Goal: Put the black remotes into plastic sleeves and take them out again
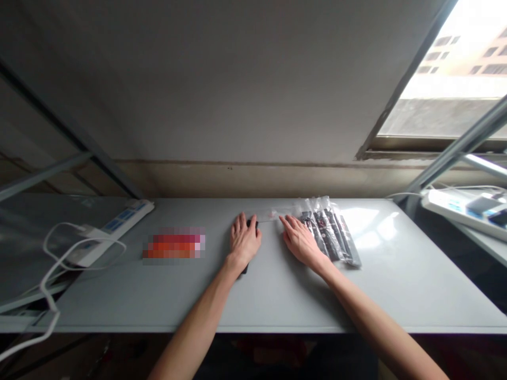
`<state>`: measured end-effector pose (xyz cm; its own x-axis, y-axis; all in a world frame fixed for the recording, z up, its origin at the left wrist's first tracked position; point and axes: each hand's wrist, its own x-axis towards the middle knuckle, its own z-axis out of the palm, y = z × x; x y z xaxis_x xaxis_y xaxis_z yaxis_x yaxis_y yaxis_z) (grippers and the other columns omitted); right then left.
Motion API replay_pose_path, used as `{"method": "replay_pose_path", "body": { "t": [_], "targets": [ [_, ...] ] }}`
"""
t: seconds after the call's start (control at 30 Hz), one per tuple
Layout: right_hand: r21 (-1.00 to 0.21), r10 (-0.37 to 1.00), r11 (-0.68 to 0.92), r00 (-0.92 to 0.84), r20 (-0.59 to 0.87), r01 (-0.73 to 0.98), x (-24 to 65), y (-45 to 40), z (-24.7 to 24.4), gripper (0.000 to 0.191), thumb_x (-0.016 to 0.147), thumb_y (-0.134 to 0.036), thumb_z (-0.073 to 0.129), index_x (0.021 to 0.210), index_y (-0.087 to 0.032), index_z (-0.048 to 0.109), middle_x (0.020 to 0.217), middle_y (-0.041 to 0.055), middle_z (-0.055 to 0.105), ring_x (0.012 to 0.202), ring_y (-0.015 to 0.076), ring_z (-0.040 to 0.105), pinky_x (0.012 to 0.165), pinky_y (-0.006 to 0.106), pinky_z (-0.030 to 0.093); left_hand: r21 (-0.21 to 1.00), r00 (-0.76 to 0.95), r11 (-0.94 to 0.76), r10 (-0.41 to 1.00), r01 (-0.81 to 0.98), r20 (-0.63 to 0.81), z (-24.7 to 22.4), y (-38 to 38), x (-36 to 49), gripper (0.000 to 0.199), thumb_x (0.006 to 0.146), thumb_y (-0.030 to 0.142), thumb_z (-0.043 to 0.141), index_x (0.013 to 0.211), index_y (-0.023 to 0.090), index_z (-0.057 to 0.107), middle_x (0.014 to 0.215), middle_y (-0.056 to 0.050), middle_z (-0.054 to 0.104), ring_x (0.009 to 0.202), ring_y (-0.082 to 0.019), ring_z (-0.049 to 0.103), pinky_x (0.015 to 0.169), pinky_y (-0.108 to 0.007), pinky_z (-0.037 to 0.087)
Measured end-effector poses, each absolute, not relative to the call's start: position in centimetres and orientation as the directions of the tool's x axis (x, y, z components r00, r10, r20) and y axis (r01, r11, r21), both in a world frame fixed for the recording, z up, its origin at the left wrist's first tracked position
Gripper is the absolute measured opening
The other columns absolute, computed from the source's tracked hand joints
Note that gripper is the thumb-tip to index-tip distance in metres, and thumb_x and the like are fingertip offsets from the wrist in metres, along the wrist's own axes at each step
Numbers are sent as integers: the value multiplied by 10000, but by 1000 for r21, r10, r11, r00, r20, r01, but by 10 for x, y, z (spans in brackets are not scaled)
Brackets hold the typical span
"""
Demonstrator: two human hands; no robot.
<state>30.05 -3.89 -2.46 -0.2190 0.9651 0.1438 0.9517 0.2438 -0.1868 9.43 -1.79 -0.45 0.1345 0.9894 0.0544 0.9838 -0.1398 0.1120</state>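
Note:
On the grey table, my left hand (244, 240) lies over a narrow black object (254, 225), which shows past the fingertips and below the palm. Its fingers are spread. My right hand (299, 236) rests palm down with fingers extended, beside a row of clear plastic bags (330, 232) holding dark, long items. A thin transparent sheet or bag (271, 214) lies flat between the fingertips of both hands. What the dark items are is too small to tell.
A blurred-out red and orange object (174, 246) is on the table (119, 301) at the left. White power strips (114, 229) with cables are at both sides, near metal frame bars. A wall and a window (447, 116) stand behind.

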Motion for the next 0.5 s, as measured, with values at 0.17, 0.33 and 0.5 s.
{"method": "replay_pose_path", "body": {
  "t": [0.17, 0.33, 0.5],
  "targets": [
    [-182, 965, 238, -212, 153, 954, 301, -38, -28, 572, 1079, -207, 395, 1640, -113, 455, 1679, 186, 478, 1554, 303, 457, 1264, 456, 381, 117, 123, -130, 990, 985, 64, -6, -17, 94, 581, 1072, 293, 468, 1638, 163, 458, 1720, -225, 383, 1603, -375, 372, 1276, -512, 363],
    [-167, 969, 228, -207, 131, 959, 299, -40, -26, 601, 1076, -198, 387, 1672, -128, 411, 1703, 196, 437, 1576, 329, 429, 1255, 494, 385, 117, 163, -170, 984, 978, 71, -5, -18, 95, 581, 1074, 274, 454, 1645, 169, 441, 1731, -236, 352, 1581, -375, 406, 1254, -526, 381],
    [-153, 974, 217, -203, 105, 964, 295, -42, -22, 617, 1089, -194, 374, 1706, -173, 356, 1727, 210, 389, 1602, 334, 385, 1250, 507, 379, 126, 171, -179, 982, 976, 77, -3, -23, 99, 581, 1075, 255, 442, 1649, 166, 436, 1727, -229, 364, 1561, -367, 432, 1247, -520, 392]
  ]
}}
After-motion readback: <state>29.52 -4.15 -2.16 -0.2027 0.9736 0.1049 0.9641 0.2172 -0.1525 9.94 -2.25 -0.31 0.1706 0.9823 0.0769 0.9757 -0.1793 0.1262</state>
